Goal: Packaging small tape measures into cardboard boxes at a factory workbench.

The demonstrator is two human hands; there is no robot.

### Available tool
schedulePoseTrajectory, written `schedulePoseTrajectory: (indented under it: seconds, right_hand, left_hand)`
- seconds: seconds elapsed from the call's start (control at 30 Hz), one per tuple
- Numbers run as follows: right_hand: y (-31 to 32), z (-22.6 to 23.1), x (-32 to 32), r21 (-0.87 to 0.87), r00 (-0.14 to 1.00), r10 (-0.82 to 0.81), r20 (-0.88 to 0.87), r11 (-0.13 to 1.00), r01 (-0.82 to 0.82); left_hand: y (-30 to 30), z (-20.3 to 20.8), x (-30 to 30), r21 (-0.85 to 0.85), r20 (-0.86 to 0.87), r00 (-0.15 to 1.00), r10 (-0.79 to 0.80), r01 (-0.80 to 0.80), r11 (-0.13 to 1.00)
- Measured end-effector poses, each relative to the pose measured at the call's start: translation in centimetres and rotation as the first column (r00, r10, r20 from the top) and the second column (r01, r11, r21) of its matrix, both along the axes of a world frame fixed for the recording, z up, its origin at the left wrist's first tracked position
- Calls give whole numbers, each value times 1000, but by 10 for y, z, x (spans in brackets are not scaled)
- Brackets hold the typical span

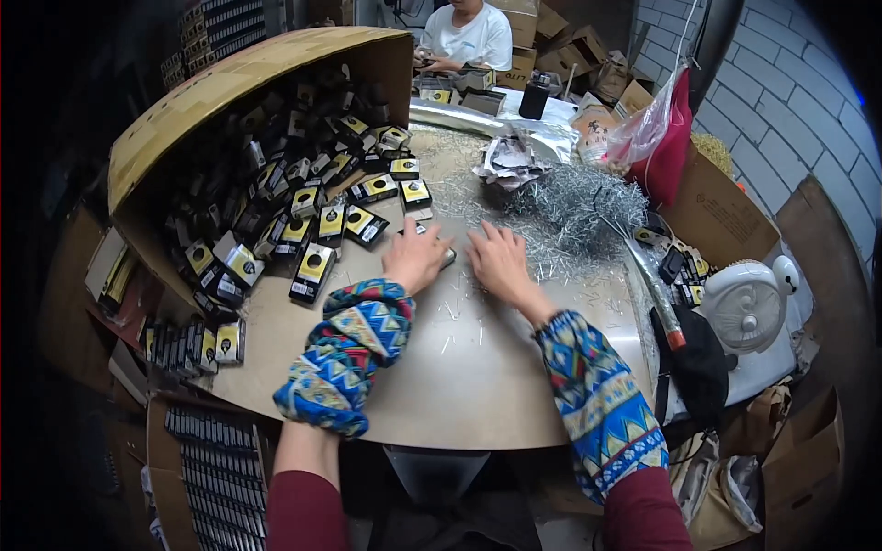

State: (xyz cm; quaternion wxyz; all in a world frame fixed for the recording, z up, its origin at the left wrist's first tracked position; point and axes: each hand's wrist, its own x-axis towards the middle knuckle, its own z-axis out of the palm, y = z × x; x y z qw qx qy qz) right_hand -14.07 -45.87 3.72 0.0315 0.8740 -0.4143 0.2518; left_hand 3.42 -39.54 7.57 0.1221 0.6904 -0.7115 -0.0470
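Note:
My left hand (415, 259) is over the middle of the table, its fingers curled around a small dark box (448, 258) that is mostly hidden beneath them. To its right, my right hand (501, 264) rests with fingers apart by the edge of the scattered thin silver metal pieces (570, 248), holding nothing I can see. A tangled heap of those pieces (588, 202) rises beyond it. Left of my left hand, small black, white and yellow boxes (312, 271) spill from a large tipped cardboard carton (266, 48).
A row of upright small boxes (193, 347) lines the table's left edge. Crumpled paper (511, 163) lies behind the metal heap. At the right are a white fan (746, 308), a black cloth (691, 367) and an open carton (717, 211). Another person (467, 41) sits across the table.

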Motion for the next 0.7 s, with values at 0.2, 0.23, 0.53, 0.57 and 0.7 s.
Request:
schedulePoseTrajectory:
  seconds: [0.2, 0.23, 0.53, 0.57, 0.7]
  right_hand:
    - [-30, -6, 24, 250, 983, -119, -143, 956, 152]
    - [-15, -10, 26, 218, 989, -37, -143, 974, 68]
    - [135, -10, -32, 222, 934, 339, -114, 925, -308]
    - [144, -6, -36, 237, 900, 431, -69, 883, -405]
    - [141, 6, -60, 270, 949, 306, 71, 910, -314]
  left_hand:
    - [-8, -8, -3, 57, -11, 992, 123, -122, 991]
    - [1, -7, 7, 127, -70, 986, 148, -138, 982]
    - [83, -23, 21, -68, 155, 987, 53, -43, 997]
    - [90, -24, 22, -77, 228, 971, 76, -60, 995]
    - [127, -4, 25, -42, -483, 873, 70, -102, 994]
